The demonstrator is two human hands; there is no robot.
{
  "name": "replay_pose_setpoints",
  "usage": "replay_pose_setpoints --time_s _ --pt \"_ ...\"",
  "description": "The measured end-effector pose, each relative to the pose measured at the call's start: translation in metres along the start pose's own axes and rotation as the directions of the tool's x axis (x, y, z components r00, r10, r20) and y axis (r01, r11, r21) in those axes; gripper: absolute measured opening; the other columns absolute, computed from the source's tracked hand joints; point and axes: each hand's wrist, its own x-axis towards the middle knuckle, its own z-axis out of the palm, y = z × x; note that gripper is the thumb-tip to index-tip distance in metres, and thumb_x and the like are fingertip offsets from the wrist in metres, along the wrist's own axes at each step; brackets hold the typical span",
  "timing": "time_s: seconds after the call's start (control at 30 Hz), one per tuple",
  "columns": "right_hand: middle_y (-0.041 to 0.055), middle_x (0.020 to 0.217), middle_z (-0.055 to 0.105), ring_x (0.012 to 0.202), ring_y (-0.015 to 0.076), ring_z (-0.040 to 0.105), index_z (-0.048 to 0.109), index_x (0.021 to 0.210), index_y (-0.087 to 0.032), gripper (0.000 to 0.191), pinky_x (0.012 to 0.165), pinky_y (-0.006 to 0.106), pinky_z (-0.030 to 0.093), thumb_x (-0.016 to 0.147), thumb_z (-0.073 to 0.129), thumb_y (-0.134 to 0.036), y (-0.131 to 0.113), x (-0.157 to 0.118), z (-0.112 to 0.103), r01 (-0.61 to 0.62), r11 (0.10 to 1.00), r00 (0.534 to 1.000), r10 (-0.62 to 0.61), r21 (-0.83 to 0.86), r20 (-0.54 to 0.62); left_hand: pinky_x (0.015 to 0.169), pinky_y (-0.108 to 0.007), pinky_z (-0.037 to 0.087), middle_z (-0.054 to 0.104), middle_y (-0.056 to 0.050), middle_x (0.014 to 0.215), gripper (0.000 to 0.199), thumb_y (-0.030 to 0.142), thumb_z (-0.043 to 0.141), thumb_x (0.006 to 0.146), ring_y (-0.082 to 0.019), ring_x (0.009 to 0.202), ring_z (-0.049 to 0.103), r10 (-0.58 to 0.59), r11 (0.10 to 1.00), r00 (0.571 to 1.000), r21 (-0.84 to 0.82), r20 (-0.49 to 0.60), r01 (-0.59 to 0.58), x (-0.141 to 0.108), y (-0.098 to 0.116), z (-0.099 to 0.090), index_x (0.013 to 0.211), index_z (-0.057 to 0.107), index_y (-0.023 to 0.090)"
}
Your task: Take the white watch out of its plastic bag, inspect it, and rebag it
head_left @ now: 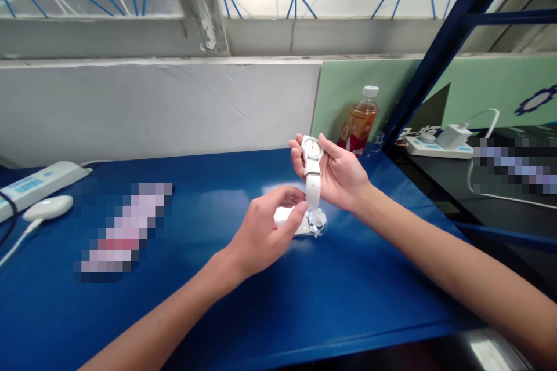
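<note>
Above the table (195, 313), holding likely light watch (312, 148) in curled right hand (348, 177), with left hand (265, 232) half-open near soft-looking strap (313, 190), best gripped by case.

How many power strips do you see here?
2: a left power strip on the blue table, and a right power strip with a white charger plugged in. Others may be hidden.

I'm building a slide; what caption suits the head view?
Right hand holding a white wristwatch above a blue desk, left hand beside its strap.
</note>
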Motion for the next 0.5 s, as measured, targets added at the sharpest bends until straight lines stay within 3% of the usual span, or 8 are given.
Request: replay_pose_setpoints --time_s 0.13,0.2,0.33,0.5 --pt "0.0039 0.099 0.074 0.093 0.0127 0.069 0.064 0.103 -0.018 0.050 0.096 0.030 0.051 0.106 0.018 -0.035 0.003 -0.004 0.002 -0.048 0.998 0.999 0.048 -0.037 0.025 0.079 -0.030 0.050 0.071 -0.006 0.092 0.019 0.037 0.063 0.090 -0.022 0.086 0.066 -0.157 0.951 0.986 -0.262 0.051 0.165 0.000 -0.006 0.008 0.094 0.064 0.018" --pt "0.0043 0.100 0.073 0.092 0.0139 0.069 0.064 0.103 -0.018 0.051 0.096 0.032 0.051 0.106 0.017 -0.037 0.005 -0.004 0.002 -0.072 0.996 0.996 0.075 -0.059 0.050 0.074 -0.030 0.050 0.069 -0.006 0.084 0.025 0.041 0.063 0.090 -0.021 0.078 0.066 -0.205 0.891 0.967 -0.381 0.149 0.247 0.001 -0.008 0.010 0.089 0.064 0.016" --pt "0.0045 0.104 0.074 0.095 0.0152 0.070 0.065 0.103 -0.018 0.054 0.096 0.034 0.051 0.107 0.015 -0.038 0.010 -0.001 -0.002 -0.073 0.989 0.990 0.088 -0.128 0.112 0.073 -0.034 0.052 0.066 -0.006 0.077 0.038 0.050 0.057 0.093 -0.019 0.068 0.066 -0.240 0.672 0.899 -0.606 0.366 0.426 0.000 -0.009 0.016 0.092 0.067 0.013" --pt "0.0074 0.114 0.072 0.103 0.0161 0.068 0.063 0.111 -0.019 0.049 0.100 0.035 0.048 0.106 0.019 -0.038 0.017 0.000 -0.006 -0.113 0.978 0.987 0.131 -0.178 0.095 0.070 -0.029 0.053 0.069 -0.013 0.093 0.036 0.039 0.047 0.101 -0.016 0.068 0.068 -0.164 0.448 0.867 -0.747 0.471 0.491 -0.002 -0.009 0.020 0.098 0.067 0.009"
